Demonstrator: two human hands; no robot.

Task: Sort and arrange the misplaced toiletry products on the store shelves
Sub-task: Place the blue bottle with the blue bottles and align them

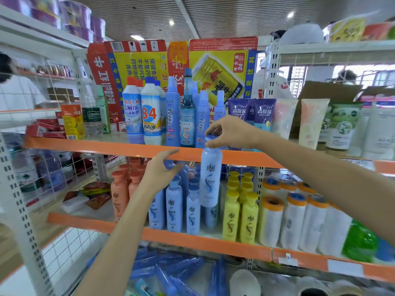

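shelves: orange-edged, across the frame | blue bottles: standing in rows, lower centre | held bottle: upright at centre, hanging above those rows | right hand: fingers pinch its blue cap | left hand: fingers relaxed, holding nothing, reaching among the blue bottles' caps

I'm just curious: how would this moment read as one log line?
right hand: pinches pale blue bottle by cap | left hand: among blue bottles

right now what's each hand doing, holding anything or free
Left hand: open, fingers reaching among the blue bottles on the middle shelf, gripping nothing visible.
Right hand: pinching the cap of a pale blue bottle, held upright in front of the shelf edge.
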